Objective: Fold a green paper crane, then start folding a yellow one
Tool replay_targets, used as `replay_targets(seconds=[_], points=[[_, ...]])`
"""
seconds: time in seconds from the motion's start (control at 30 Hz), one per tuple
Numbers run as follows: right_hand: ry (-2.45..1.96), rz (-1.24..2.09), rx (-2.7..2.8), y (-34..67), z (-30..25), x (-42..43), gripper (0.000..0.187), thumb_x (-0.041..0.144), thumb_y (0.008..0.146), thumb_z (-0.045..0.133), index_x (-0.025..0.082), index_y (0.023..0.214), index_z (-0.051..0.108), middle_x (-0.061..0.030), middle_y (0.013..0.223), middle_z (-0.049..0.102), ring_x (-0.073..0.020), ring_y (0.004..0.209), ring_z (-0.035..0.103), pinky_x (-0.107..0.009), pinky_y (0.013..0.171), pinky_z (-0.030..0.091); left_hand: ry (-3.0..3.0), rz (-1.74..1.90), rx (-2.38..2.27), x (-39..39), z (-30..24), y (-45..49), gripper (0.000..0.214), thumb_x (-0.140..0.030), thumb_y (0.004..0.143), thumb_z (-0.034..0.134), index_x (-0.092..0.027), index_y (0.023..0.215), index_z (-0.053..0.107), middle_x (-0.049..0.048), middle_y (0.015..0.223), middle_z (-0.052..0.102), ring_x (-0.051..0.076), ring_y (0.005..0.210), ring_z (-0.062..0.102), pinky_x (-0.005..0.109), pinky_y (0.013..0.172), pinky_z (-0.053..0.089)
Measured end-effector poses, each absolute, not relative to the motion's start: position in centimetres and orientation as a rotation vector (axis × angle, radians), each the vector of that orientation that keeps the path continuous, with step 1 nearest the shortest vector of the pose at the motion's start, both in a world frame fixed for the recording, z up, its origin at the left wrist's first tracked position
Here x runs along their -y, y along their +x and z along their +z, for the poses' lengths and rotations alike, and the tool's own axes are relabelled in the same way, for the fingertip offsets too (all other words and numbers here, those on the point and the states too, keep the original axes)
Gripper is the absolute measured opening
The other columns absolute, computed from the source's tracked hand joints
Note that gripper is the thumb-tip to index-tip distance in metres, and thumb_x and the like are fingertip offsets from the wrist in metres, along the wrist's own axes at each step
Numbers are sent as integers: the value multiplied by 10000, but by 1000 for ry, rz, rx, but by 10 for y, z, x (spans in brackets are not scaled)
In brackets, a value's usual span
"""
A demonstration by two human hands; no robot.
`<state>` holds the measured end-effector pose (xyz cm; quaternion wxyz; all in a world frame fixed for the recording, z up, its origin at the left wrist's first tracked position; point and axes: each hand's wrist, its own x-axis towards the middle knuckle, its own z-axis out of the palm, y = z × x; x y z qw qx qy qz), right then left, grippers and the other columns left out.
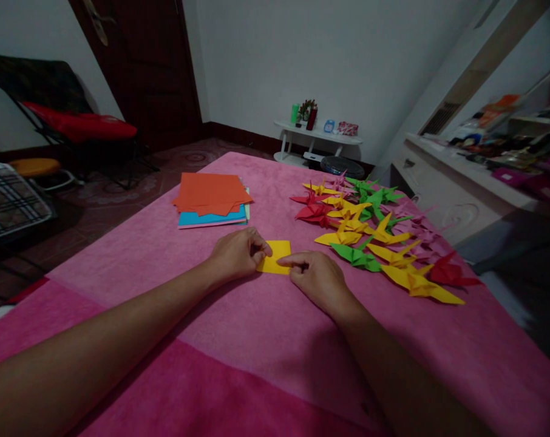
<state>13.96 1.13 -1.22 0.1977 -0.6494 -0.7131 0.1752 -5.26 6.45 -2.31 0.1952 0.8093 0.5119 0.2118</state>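
A small folded square of yellow paper lies on the pink cloth between my two hands. My left hand has its fingers curled, with thumb and forefinger on the left edge of the paper. From the right, my right hand rests its forefinger on the paper's face, the other fingers bent in at the lower right corner. Beyond my left hand sits a stack of coloured sheets, orange paper on top and blue paper beneath. Folded paper cranes in yellow, green, red and pink, such as a yellow crane, stand to the right.
The table is covered by a pink cloth. Past its far edge, a white side table holds bottles and a plant. A chair with a red seat is at the left, and a cluttered white cabinet at the right.
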Motion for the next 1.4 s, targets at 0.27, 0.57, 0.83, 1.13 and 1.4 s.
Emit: replay_targets(seconds=[0.27,0.57,0.83,1.13,1.4], points=[[-1862,419,2046,141,-4,-6,317,182,727,548,358,884,759,39,915,757,-163,799,670,-243,624,414,2252,555,-1556,-62,-17,-50,265,-494,729,632,-236,747,691,4,760,678,168,662,585,265,528,303],[-2014,372,1927,135,-3,-8,123,364,712,669,248,693,706,15,668,681,-131,601,589,-242,505,274,2198,526,-1656,-73,-14,-56,516,-568,639,705,-215,1002,605,22,900,679,197,809,614,255,589,348],[-2086,309,1907,136,-7,-14,333,404,662,748,252,938,643,7,795,668,-149,689,601,-244,535,284,2294,473,-1525,-79,-15,-65,513,-599,566,734,-223,906,653,31,884,665,206,788,596,253,599,347],[-1913,400,1835,135,-10,-10,112,321,679,696,228,717,646,54,617,613,-109,559,521,-221,507,257,1674,817,-1100,-74,-29,-56,265,-340,598,766,-155,649,583,-28,589,588,104,520,533,213,503,382],[-1495,883,1484,128,-27,-17,267,392,711,660,132,758,699,0,628,621,-112,517,475,-221,473,300,1154,1028,-804,-58,-18,-36,378,-265,538,823,-131,852,659,46,851,717,163,730,663,285,709,515]])
